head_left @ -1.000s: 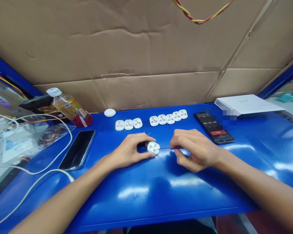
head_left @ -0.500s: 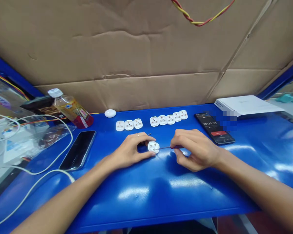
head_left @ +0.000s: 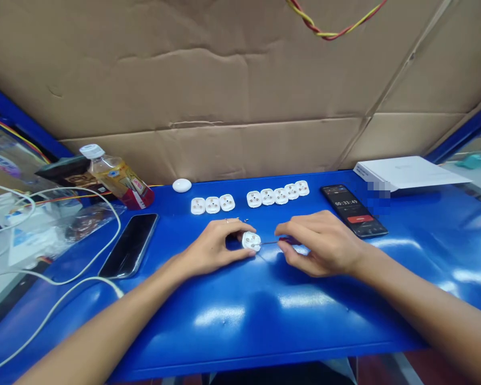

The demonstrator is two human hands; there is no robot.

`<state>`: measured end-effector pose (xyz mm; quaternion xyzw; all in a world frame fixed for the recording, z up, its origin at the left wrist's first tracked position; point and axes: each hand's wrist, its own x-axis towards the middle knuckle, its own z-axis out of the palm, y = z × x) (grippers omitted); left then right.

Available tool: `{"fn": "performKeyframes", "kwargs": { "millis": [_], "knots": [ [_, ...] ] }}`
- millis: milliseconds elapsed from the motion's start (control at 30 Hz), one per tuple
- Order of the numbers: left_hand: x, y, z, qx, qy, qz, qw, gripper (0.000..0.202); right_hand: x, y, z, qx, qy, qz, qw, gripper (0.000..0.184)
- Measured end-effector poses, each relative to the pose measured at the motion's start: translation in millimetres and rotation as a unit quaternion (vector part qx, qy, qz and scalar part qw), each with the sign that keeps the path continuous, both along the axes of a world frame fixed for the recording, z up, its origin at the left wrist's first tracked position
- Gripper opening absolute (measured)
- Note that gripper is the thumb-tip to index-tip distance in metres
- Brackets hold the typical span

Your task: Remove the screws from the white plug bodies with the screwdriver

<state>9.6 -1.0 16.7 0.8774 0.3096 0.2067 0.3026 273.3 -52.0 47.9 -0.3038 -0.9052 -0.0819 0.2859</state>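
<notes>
My left hand [head_left: 211, 247] pinches a small white socket insert [head_left: 251, 240] against the blue table [head_left: 232, 321], fingers closed around it. My right hand [head_left: 318, 243] is closed on a thin screwdriver [head_left: 270, 243] with a dark red handle; its metal tip touches the insert. Behind my hands lie two rows of matching white inserts: a group of three [head_left: 212, 204] and a longer group of several [head_left: 277, 194].
A dark phone [head_left: 129, 245] lies at left beside white cables [head_left: 64, 278]. A second phone [head_left: 353, 209] showing a timer lies at right. A drink bottle [head_left: 116, 177], a white oval object [head_left: 181, 185] and a flat white box [head_left: 409, 171] stand by the cardboard wall.
My right hand has shifted slightly left and up with the screwdriver, fingers turned a little. The left hand and insert stay in place.
</notes>
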Motion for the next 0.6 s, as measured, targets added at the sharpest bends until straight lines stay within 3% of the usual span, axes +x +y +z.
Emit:
{"fn": "performKeyframes", "kwargs": {
  "millis": [167, 267, 467, 533, 600],
  "knots": [
    [0.0, 0.9, 0.4, -0.003, 0.002, 0.004, 1.0, 0.036, 4.1, 0.5, 2.4, 0.047, -0.065, -0.091, 0.993, 0.043],
    [-0.4, 1.4, 0.4, -0.013, 0.0, 0.008, 1.0, 0.036, 6.1, 0.2, 6.0, 0.021, -0.093, -0.08, 0.992, 0.042],
    [0.2, 1.4, 0.7, -0.026, -0.003, 0.008, 1.0, 0.034, 5.6, -1.6, 15.2, -0.079, -0.122, 0.005, 0.989, 0.025],
    [0.7, 1.2, 1.3, -0.027, -0.002, 0.007, 1.0, 0.033, 4.5, -1.5, 15.4, -0.095, -0.101, -0.006, 0.99, 0.019],
    [1.1, 1.2, 2.0, -0.023, -0.001, 0.006, 1.0, 0.033, 3.9, -0.5, 13.3, -0.106, -0.084, -0.051, 0.989, 0.031]
  ]
}}
